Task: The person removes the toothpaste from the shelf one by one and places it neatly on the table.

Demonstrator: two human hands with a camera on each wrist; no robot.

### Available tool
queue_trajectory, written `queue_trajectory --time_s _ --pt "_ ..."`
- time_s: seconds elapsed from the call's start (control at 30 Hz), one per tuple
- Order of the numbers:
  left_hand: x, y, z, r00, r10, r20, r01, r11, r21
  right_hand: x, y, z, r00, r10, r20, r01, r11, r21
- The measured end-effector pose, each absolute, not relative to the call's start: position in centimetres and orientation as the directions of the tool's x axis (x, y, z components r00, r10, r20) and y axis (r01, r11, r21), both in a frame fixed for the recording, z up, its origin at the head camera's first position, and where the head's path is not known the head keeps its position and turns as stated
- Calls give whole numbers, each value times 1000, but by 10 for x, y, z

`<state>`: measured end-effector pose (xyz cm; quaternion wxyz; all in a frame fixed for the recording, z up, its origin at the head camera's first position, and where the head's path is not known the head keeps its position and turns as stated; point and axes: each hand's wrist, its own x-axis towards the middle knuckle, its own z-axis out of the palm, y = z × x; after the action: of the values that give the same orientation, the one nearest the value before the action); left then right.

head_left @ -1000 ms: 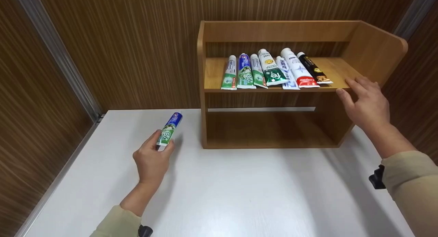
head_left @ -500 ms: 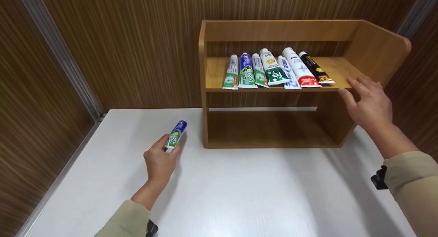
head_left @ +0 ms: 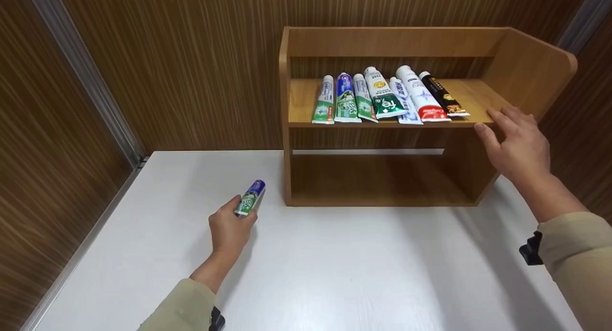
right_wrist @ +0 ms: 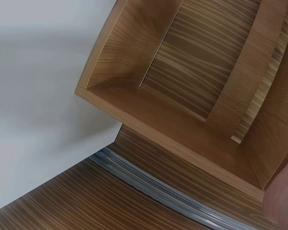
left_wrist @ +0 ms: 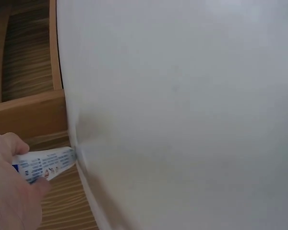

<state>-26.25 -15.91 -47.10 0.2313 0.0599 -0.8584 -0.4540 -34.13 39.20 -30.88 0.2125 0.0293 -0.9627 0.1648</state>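
Note:
Between thumb and fingers, my left hand (head_left: 231, 229) grips a blue and green toothpaste tube (head_left: 250, 197), left of the wooden rack. The left wrist view has the white, printed side of that tube (left_wrist: 47, 164) pinched by the hand (left_wrist: 12, 187). My right hand (head_left: 521, 147) rests with extended fingers on the right front edge of the upper shelf (head_left: 468, 94). Several toothpaste tubes lie side by side on this shelf, among them a red and white tube (head_left: 422, 94) and a black one (head_left: 442, 94) nearest the right hand.
The rack's lower compartment (head_left: 373, 180) stands on the white table (head_left: 334, 264). Wood-grain panels (head_left: 191, 72) rise behind and at both sides, with a metal rail (head_left: 91, 77) at the left corner. In the right wrist view, the rack's side board (right_wrist: 182, 143) is close by.
My left hand, with the tube in its grip, has moved right and toward the table's front. The right hand stays on the shelf edge; the whole view has shifted slightly.

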Motion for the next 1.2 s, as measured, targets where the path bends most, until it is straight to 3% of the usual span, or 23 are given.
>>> queue_trajectory --time_s 0.57,1.2 --pt "-258 -163 -472 -971 -173 165 13 653 757 -344 391 -309 -891 11 454 -139 945 -296" --pt "-260 -175 -476 -992 -115 57 -28 626 779 -341 392 -310 -903 17 429 -131 941 -312"
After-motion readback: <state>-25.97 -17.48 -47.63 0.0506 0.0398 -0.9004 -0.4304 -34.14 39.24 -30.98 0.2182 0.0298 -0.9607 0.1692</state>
